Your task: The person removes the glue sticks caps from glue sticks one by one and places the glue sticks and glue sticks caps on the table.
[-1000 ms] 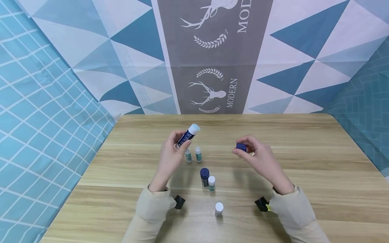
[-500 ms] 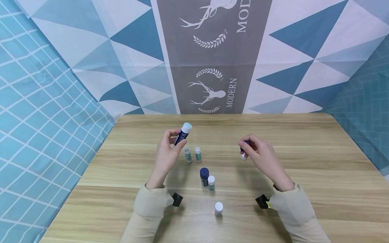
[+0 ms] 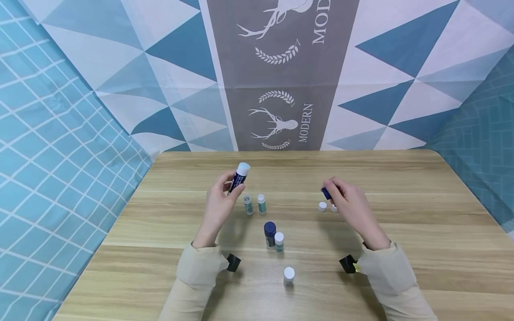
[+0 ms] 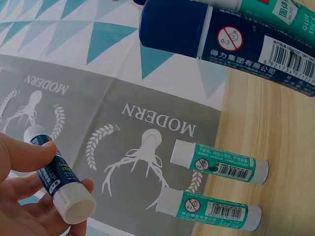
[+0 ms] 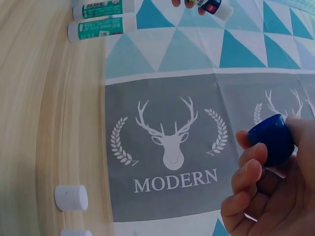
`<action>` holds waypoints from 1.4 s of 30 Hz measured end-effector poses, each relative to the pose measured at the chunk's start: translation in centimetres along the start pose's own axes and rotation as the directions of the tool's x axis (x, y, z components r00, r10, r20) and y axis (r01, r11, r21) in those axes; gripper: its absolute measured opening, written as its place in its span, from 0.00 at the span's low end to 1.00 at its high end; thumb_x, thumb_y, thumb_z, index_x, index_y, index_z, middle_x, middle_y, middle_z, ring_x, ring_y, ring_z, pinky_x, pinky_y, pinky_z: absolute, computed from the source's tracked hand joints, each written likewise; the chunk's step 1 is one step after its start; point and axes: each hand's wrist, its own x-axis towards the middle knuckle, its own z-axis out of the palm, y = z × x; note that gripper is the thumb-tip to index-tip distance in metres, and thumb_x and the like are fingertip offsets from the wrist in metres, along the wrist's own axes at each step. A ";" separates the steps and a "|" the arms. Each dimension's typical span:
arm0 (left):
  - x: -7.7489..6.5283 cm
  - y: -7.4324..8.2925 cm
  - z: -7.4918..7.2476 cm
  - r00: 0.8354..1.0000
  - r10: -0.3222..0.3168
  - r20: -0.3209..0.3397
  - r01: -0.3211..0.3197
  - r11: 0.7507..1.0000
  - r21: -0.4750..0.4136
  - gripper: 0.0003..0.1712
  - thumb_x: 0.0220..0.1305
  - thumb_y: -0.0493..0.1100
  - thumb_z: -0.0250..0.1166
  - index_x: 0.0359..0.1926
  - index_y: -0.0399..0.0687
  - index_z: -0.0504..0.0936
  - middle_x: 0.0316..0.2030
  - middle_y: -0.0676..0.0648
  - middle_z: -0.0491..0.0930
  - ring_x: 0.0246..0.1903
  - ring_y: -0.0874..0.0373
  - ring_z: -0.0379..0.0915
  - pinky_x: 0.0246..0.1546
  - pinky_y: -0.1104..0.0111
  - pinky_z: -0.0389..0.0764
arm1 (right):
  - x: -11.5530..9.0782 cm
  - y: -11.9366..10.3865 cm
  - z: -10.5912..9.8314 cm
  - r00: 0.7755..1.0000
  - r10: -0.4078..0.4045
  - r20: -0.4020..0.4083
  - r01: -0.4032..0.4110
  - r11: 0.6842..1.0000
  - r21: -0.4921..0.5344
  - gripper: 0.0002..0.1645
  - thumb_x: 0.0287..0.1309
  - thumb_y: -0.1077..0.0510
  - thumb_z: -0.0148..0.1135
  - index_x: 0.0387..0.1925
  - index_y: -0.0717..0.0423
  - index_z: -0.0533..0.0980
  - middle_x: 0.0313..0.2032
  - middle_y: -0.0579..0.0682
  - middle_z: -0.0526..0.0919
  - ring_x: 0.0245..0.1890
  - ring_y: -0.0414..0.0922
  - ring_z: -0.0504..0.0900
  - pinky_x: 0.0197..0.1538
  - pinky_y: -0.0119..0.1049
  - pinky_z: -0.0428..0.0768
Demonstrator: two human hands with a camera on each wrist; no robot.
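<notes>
My left hand point(image 3: 218, 200) grips an uncapped navy glue stick point(image 3: 238, 179), tilted with its white end up and to the right. Printing on its dark label point(image 4: 53, 172) shows in the left wrist view. My right hand point(image 3: 350, 199) pinches a navy cap point(image 3: 326, 193) between thumb and fingers, held over the right part of the table. In the right wrist view the shiny blue cap point(image 5: 273, 140) is partly covered by fingers. Just below that hand lie two white caps point(image 3: 322, 206), one partly hidden by it. Beside the left hand stand two uncapped green glue sticks point(image 3: 262, 205).
In the middle of the wooden table point(image 3: 421, 214) a capped navy glue stick point(image 3: 270, 229) stands against a white-capped green one point(image 3: 279, 243). Closer to the front is another white-capped stick point(image 3: 289, 275). A patterned cloth point(image 3: 281, 67) hangs behind the table's far edge.
The left hand has shifted a little left with the glue stick, which now stands steeper. The right hand has moved slightly right with the navy cap, uncovering white caps on the table.
</notes>
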 end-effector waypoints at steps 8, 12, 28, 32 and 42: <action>0.3 -0.5 -0.1 0.999 -0.041 0.022 0.041 0.999 -0.010 0.20 0.57 0.38 0.62 0.52 0.43 0.73 0.50 0.41 0.74 0.45 0.45 0.73 0.43 0.57 0.75 | 0.3 0.8 -0.1 1.000 0.005 -0.013 -0.006 0.998 -0.061 0.26 0.69 0.45 0.33 0.40 0.55 0.75 0.24 0.51 0.75 0.21 0.44 0.69 0.24 0.35 0.68; 0.3 -0.7 -0.1 0.998 -0.050 0.030 0.050 0.999 -0.001 0.20 0.57 0.39 0.62 0.52 0.43 0.72 0.49 0.41 0.74 0.45 0.45 0.73 0.43 0.58 0.75 | 0.4 1.1 -0.1 1.000 -0.008 0.018 0.010 0.996 -0.086 0.25 0.69 0.46 0.34 0.43 0.55 0.75 0.28 0.53 0.76 0.23 0.45 0.69 0.27 0.36 0.68; 0.8 -1.6 -0.1 0.998 -0.069 0.016 0.069 0.998 -0.001 0.20 0.54 0.38 0.65 0.49 0.40 0.73 0.44 0.41 0.77 0.44 0.49 0.70 0.48 0.59 0.69 | 0.6 1.8 -0.2 0.997 -0.007 0.073 0.017 0.991 -0.136 0.22 0.66 0.48 0.44 0.53 0.56 0.72 0.45 0.55 0.79 0.37 0.48 0.76 0.38 0.40 0.72; 0.9 -1.8 -0.1 0.998 -0.062 0.008 0.062 0.998 0.019 0.20 0.53 0.37 0.65 0.48 0.40 0.74 0.44 0.40 0.77 0.44 0.48 0.70 0.49 0.58 0.69 | 0.7 1.7 -0.3 0.995 0.048 0.086 -0.035 0.988 -0.149 0.25 0.63 0.45 0.49 0.55 0.57 0.70 0.40 0.54 0.79 0.36 0.47 0.76 0.34 0.37 0.71; 0.9 -2.1 -0.1 0.997 -0.079 0.000 0.079 0.995 0.062 0.19 0.52 0.37 0.66 0.46 0.38 0.74 0.44 0.39 0.77 0.44 0.47 0.72 0.49 0.57 0.69 | 0.6 1.8 -0.4 0.996 0.064 0.061 -0.055 0.988 -0.147 0.26 0.54 0.51 0.62 0.52 0.59 0.70 0.40 0.55 0.78 0.34 0.47 0.76 0.32 0.35 0.71</action>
